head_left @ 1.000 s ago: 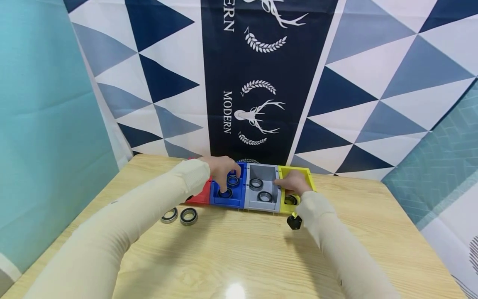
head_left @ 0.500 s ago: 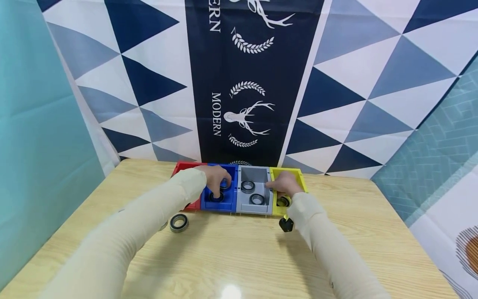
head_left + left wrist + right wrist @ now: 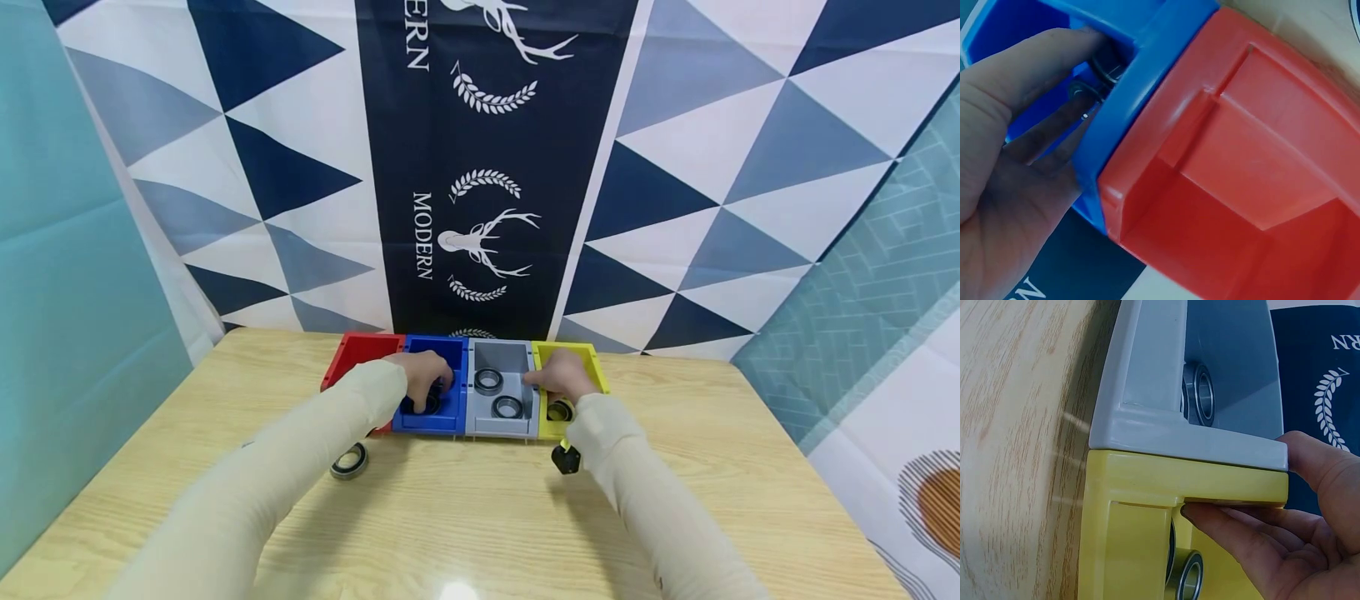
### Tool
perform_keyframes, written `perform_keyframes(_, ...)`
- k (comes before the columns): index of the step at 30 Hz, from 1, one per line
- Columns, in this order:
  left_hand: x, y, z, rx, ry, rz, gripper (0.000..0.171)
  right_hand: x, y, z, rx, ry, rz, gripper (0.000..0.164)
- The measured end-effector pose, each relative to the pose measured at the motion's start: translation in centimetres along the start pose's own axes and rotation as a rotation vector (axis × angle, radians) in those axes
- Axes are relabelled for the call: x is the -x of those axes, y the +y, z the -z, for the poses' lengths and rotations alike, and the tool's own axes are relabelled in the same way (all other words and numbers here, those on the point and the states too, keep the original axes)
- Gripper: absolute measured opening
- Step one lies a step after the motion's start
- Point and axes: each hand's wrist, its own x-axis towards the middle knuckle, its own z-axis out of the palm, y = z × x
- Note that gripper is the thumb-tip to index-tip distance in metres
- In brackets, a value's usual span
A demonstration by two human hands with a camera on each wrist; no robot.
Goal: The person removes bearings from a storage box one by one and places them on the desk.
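In the head view my left hand (image 3: 424,375) reaches down into the blue bin (image 3: 454,423), thumb and fingers bent around a ball bearing (image 3: 431,405). The left wrist view shows the thumb at one bearing (image 3: 1107,65) and a finger at a second ring (image 3: 1079,89); their contact is partly hidden. My right hand (image 3: 564,375) pinches the adjoining walls of the grey bin (image 3: 1197,437) and the yellow bin (image 3: 1197,481) between thumb and fingers. Two bearings lie in the grey bin, one a bearing (image 3: 489,381) farther back. Another bearing (image 3: 1190,575) is in the yellow bin.
A red bin (image 3: 365,343) adjoins the blue one on the left. One loose bearing (image 3: 349,460) lies on the wooden table (image 3: 450,517), beside the left sleeve. A small black piece (image 3: 566,457) sits by the right wrist. Patterned cloth (image 3: 480,167) hangs behind the bins.
The head view has shifted, so the bins appear farther left. My left hand has lowered deeper into the blue bin around the bearings. The right hand keeps its grip on the bin walls.
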Motion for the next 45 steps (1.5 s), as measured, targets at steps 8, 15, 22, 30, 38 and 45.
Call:
perform_keyframes(8, -0.7, -0.2, -1.1, 0.007, 0.039, 0.007, 0.032, 0.0, 0.2, -0.2, 0.004, -0.001, 0.022, 0.034)
perform_keyframes(15, -0.9, 0.0, -1.5, 0.000, 0.047, 0.035, 0.027, -0.2, 0.3, -0.2, 0.038, 0.003, 0.027, 0.033)
perform_keyframes(22, -1.1, 1.0, -1.5, 0.001, 0.071, 0.120, 0.028, 0.0, 0.3, -0.1, 0.048, 0.025, 0.042, 0.029)
perform_keyframes(30, -1.2, 2.3, -2.0, 0.108, 0.122, 0.267, 0.028, 0.3, 0.3, -0.4, 0.043, 0.048, 0.047, 0.026)
perform_keyframes(38, -1.2, 2.5, -2.1, 0.108, 0.126, 0.278, 0.027, 0.2, 0.0, -0.5, 0.041, 0.046, 0.006, 0.024)
perform_keyframes(45, -1.1, 2.0, -1.7, 0.114, 0.185, 0.192, 0.033, -0.2, 0.3, -0.7, 0.025, 0.053, 0.019, 0.028)
